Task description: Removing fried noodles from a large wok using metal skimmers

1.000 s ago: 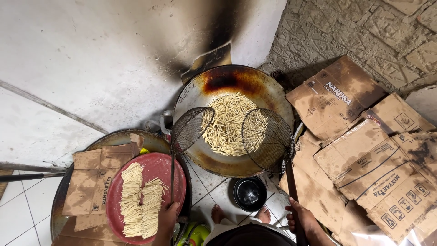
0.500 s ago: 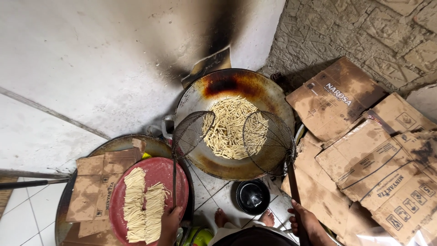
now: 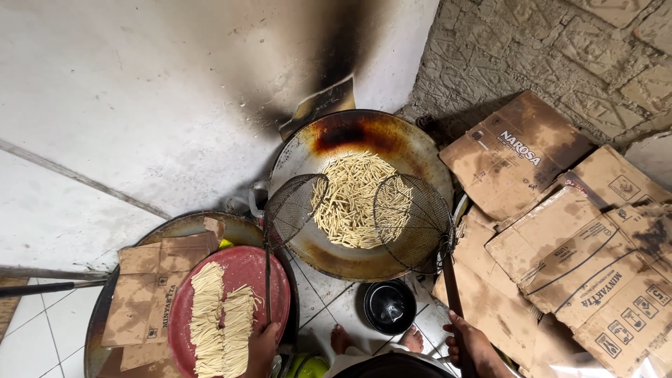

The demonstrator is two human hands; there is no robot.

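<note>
A large blackened wok (image 3: 392, 140) holds pale stick-shaped snacks (image 3: 353, 199) in oil. My left hand (image 3: 262, 348) grips the long handle of a wire mesh skimmer (image 3: 290, 206) raised over the wok's left rim. My right hand (image 3: 472, 343) grips the handle of a second, larger mesh skimmer (image 3: 413, 220) held over the wok's right side. A red plate (image 3: 252, 280) at the lower left carries rows of uncooked pale strips (image 3: 220, 322). Both skimmer baskets look empty.
Flattened cardboard boxes (image 3: 581, 238) are stacked at the right against a stone wall. Cardboard pieces (image 3: 147, 294) lie on a round metal tray (image 3: 182, 227) under the red plate. A small black pot (image 3: 390, 306) sits on the tiled floor by my bare feet (image 3: 413, 339). Soot stains the white wall.
Both skimmers have moved apart and lifted off the snacks, which now lie spread in the wok's middle. My hands keep their grips on the handles.
</note>
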